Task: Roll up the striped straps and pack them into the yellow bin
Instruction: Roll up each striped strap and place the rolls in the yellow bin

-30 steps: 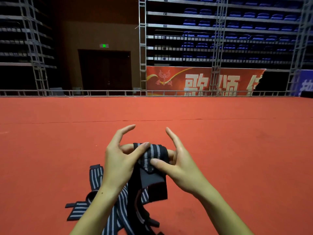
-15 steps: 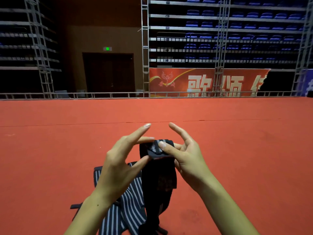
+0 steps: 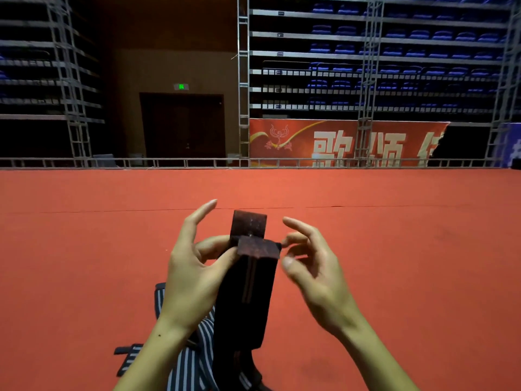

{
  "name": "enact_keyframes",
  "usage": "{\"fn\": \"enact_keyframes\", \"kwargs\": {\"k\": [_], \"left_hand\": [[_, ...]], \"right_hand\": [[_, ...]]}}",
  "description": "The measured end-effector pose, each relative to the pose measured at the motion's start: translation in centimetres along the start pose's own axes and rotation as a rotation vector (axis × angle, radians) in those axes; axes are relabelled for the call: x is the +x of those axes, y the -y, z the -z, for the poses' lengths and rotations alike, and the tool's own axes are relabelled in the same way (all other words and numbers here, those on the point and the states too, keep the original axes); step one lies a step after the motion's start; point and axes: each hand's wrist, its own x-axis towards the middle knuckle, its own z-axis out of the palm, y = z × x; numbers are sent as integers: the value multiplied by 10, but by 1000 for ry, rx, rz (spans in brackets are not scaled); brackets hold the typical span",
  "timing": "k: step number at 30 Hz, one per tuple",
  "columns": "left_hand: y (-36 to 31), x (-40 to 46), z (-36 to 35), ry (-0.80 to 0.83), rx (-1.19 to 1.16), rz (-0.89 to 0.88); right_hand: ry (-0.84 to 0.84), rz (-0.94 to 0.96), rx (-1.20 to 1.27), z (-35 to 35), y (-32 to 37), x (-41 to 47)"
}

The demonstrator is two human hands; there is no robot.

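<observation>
Dark strap (image 3: pixel 248 292) pinched by left hand (image 3: pixel 194 275), pattern unclear

Two bare forearms, no sleeves or jewellery; the left hand (image 3: pixel 194 272) and right hand (image 3: pixel 315 266) show long, unpainted fingernails.

The right hand (image 3: pixel 315 266) is motion-blurred, so can't tell if it's touching the dark strap (image 3: pixel 248 292). The striped straps (image 3: pixel 194 359) on the floor are half hidden behind the left hand (image 3: pixel 194 275) and cropped by the bottom edge.
</observation>
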Motion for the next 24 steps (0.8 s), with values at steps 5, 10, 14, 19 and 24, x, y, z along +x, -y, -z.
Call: {"fn": "enact_keyframes", "kwargs": {"k": [5,10,14,19,24], "left_hand": [[-6,-5,-4,86,-109,125],[-5,-1,1,86,-99,157],[-7,2,1,121,-166,258],[-2,3,2,109,-136,264],[1,6,-1,-52,-62,182]], "right_hand": [[-112,61,9,-13,5,2],[-143,-53,130,-13,7,6],[-94,-76,216,-12,9,6],[-128,-47,174,-12,9,6],[-98,-147,316,-14,11,3]]}}
